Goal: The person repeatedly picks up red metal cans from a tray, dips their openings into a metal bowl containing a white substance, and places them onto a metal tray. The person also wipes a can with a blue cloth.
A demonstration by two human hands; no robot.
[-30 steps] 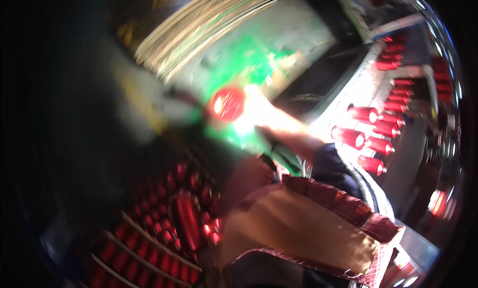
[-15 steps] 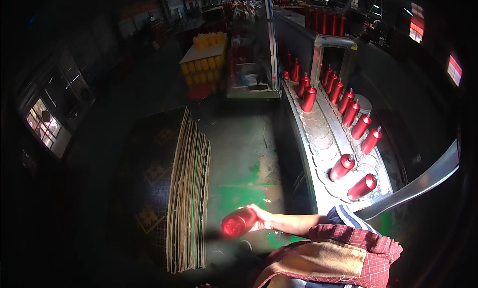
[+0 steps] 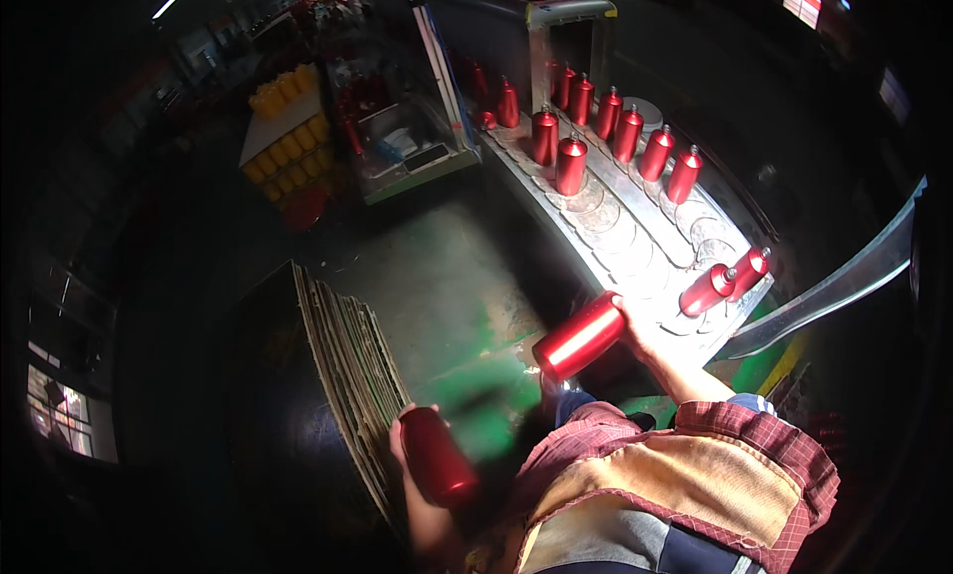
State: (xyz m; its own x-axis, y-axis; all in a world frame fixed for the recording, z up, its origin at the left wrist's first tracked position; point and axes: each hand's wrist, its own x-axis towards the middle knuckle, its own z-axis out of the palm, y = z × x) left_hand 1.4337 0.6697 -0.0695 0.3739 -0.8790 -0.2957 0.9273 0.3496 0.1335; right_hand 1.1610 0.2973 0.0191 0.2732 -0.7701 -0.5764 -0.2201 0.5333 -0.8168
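Note:
My right hand (image 3: 633, 328) is closed round one end of a glossy red metal bottle (image 3: 576, 338), held tilted over the floor beside the conveyor's near end. Lower left, my left hand (image 3: 401, 441) grips a second red metal bottle (image 3: 439, 460), also tilted, close to a stack of boards. Two red bottles (image 3: 707, 292) with small silver tips lean close together at the near end of the conveyor (image 3: 625, 247). Farther along it, several more red bottles (image 3: 571, 165) stand upright in two rows, with round plates between them.
The stack of thin boards (image 3: 342, 366) stands at my left. A curved metal rail (image 3: 844, 296) rises at the right. Beyond are the conveyor's housing (image 3: 571, 16), a table (image 3: 422, 177) and a pallet of yellow cylinders (image 3: 293, 152).
My view has turned and tilted. My right hand has come up toward the conveyor, holding a bottle. My left hand has come into view with another bottle.

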